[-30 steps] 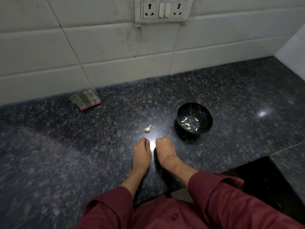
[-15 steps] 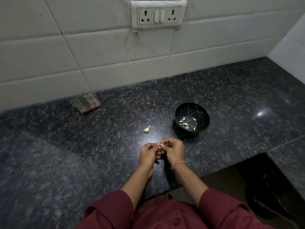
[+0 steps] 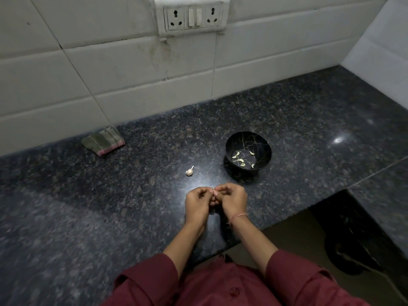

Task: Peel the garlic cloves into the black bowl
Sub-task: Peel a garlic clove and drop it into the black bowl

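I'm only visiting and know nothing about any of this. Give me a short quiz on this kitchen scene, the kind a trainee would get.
1. True or false: the bowl is empty.
2. What lies on the counter to the left of the bowl? A) a knife B) a garlic piece C) a spoon
3. Fill in: the left hand and right hand meet at the fingertips, pinching a small clove. The thread is on the ___ wrist.

Key
1. False: peeled cloves lie in it.
2. B
3. right
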